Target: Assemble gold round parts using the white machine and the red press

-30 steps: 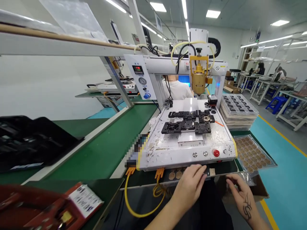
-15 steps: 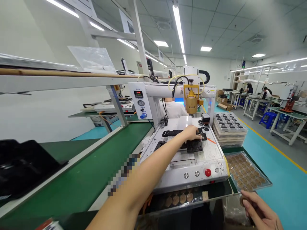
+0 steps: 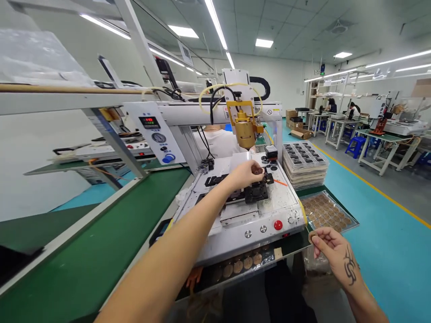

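Note:
My left hand [image 3: 245,175] reaches across the white benchtop machine [image 3: 215,242], fingers curled round a dark brown disc [image 3: 257,171] just above the black fixture [image 3: 257,192]. Part of the fixture is hidden behind that hand and forearm. At the machine's front right corner, my right hand [image 3: 332,251] pinches a small round brown disc [image 3: 313,236] between thumb and fingertips. Behind the left hand hangs the machine's brass-coloured head [image 3: 245,132]. A clear tray of round brown discs [image 3: 326,211] lies beyond my right hand.
Stacked clear trays with black parts [image 3: 305,163] stand right of the machine. An orange stick [image 3: 280,183] lies on its bed. A control box [image 3: 155,134] is at its left, beside a green bench [image 3: 134,233]. A person [image 3: 215,143] sits behind the machine.
The view has swung right and closer. My left hand has lifted slightly from the fixture, and the dark disc now shows in its fingers. My right hand has risen towards the machine's corner.

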The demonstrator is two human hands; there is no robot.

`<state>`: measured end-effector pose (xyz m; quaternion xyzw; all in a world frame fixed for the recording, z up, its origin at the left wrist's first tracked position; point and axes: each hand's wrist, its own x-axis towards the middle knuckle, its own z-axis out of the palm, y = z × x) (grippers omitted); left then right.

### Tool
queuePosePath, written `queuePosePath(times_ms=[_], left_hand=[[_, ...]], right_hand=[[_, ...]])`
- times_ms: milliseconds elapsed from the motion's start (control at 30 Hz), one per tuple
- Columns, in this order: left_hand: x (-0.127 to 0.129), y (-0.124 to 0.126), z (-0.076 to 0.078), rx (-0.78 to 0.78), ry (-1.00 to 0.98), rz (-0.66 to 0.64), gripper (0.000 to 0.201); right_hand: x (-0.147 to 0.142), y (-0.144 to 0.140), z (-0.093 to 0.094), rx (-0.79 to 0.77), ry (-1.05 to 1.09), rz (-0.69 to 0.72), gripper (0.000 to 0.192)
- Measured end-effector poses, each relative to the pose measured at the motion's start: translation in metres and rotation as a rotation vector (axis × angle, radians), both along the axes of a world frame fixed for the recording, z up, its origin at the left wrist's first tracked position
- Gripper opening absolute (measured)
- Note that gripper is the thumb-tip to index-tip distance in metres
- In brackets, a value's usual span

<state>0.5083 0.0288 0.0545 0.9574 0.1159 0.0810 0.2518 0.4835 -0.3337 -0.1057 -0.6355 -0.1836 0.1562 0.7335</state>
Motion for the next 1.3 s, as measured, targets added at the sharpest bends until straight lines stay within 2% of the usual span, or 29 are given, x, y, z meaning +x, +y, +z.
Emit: queuePosePath(times_ms=[100, 167, 233, 300, 400, 500, 567, 633, 833, 1000, 1167, 1300], left_hand=[[-0.067, -0.025, -0.003, -0.379, -0.187, -0.078, 0.040], [-0.117, -0.049, -0.018, -0.425, -0.204, -0.036, 0.046], [-0.162, -0.073, -0.044, -0.467, -0.216, -0.031, 0.041], [-0.198, -0.091, -0.078, -0.615, -0.174, 0.013, 0.045], [-0.234, -0.109, -0.127, -0.967, -0.147, 0.089, 0.063], [-0.254, -0.121, -0.155, -1.308, -0.166, 0.210, 0.074], [-0.263, -0.128, -0.161, -1.450, -0.192, 0.331, 0.081], [-0.271, -0.133, -0.163, -1.538, -0.228, 0.391, 0.086], [-0.293, -0.141, -0.162, -1.660, -0.273, 0.397, 0.082], [-0.304, -0.144, -0.162, -1.753, -0.327, 0.400, 0.078], [-0.311, -0.145, -0.169, -1.729, -0.353, 0.351, 0.069], [-0.314, -0.146, -0.174, -1.709, -0.361, 0.322, 0.069]], right_hand=[[-0.005, 0.012, 0.003, 0.025, 0.018, 0.064, 0.049], [-0.013, 0.020, 0.005, 0.012, -0.001, 0.098, 0.048], [-0.021, 0.027, 0.006, -0.011, -0.014, 0.126, 0.050], [-0.029, 0.036, 0.007, -0.033, -0.003, 0.177, 0.052], [-0.041, 0.050, 0.007, -0.049, 0.047, 0.277, 0.054], [-0.054, 0.064, 0.002, -0.062, 0.123, 0.388, 0.054], [-0.062, 0.071, -0.005, -0.062, 0.189, 0.454, 0.054], [-0.070, 0.076, -0.014, -0.063, 0.251, 0.509, 0.052], [-0.082, 0.084, -0.036, -0.083, 0.305, 0.631, 0.043], [-0.089, 0.085, -0.027, -0.185, 0.263, 0.681, 0.047], [-0.096, 0.090, -0.013, -0.337, 0.122, 0.705, 0.054], [-0.101, 0.095, -0.006, -0.291, -0.049, 0.721, 0.044]])
